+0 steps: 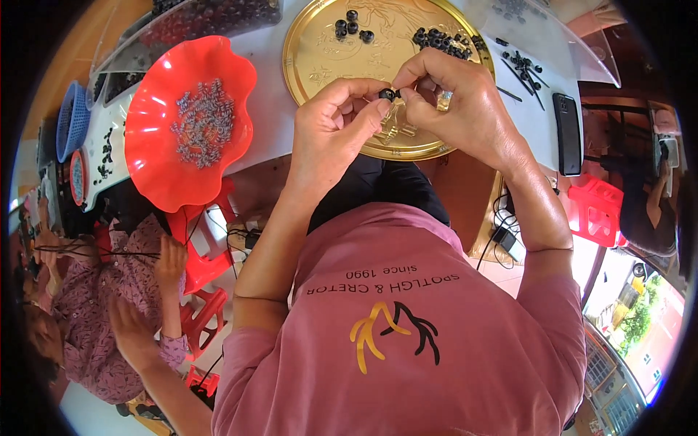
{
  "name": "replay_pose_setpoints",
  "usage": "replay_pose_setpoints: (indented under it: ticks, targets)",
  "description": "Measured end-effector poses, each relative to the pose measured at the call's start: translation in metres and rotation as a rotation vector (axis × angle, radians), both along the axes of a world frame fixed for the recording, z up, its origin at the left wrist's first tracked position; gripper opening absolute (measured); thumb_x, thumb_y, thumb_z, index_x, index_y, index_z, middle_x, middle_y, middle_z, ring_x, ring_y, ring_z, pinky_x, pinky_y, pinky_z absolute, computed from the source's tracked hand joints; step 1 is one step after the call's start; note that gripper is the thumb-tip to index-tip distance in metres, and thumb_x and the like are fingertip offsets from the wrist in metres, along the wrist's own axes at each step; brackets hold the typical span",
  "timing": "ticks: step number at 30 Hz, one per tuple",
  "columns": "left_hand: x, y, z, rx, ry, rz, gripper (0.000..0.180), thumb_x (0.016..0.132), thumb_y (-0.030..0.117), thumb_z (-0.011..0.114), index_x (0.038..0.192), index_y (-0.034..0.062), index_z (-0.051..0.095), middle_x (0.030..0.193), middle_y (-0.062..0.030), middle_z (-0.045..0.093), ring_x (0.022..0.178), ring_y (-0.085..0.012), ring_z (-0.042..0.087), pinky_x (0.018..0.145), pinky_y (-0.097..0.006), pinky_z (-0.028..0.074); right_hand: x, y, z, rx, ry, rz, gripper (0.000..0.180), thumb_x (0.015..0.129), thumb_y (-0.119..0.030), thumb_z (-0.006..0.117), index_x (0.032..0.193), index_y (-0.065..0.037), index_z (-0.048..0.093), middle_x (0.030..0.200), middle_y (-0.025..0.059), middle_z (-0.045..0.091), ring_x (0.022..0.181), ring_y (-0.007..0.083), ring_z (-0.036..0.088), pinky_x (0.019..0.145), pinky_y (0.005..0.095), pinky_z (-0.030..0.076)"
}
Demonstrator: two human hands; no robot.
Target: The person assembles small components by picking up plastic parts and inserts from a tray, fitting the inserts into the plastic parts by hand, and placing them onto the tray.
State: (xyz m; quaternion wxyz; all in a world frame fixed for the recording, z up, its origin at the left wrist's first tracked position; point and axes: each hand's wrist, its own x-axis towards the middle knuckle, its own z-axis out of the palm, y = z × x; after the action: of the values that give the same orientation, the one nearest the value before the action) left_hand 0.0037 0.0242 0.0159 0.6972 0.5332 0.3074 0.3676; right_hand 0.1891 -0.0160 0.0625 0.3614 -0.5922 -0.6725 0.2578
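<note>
Two hands [331, 123] [465, 105], both pinching small black parts [387, 94], dark lettering [361, 275] on pink shirt [472, 349]

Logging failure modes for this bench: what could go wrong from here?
1. The small black part, pinched at the fingertips of the left hand and right hand, could slip and get lost among the loose black pieces on the gold tray.
2. The red bowl seems to overhang the edge of the table; a knock might spill its small metallic pieces.
</note>
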Motion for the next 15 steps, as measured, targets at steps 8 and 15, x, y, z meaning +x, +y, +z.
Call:
replay_pose_setpoints:
  ticks: [8,15]
  targets:
    - [-0.001,0.001,-0.002,0.079,0.08,-0.028,0.019,0.09,0.001,0.067,0.108,-0.0053,0.064,0.09,-0.0045,0.067,0.079,-0.0063,0.061,0.07,-0.021,0.051,-0.001,0.001,0.002,0.018,-0.094,0.074,0.017,0.076,-0.009,0.068,0.091,-0.002,0.062,0.077,0.0141,0.065,0.071,0.0317,0.064,0.064,0.0396,0.051]
    - [0.005,0.003,-0.009,0.107,0.075,0.0,0.017,0.087,0.0,0.07,0.102,-0.0046,0.066,0.089,-0.0046,0.067,0.08,-0.0078,0.063,0.071,-0.023,0.053,-0.006,0.001,-0.001,0.072,-0.224,0.066,0.017,0.077,-0.009,0.067,0.091,-0.002,0.062,0.084,0.0176,0.065,0.074,0.0353,0.065,0.066,0.0406,0.051]
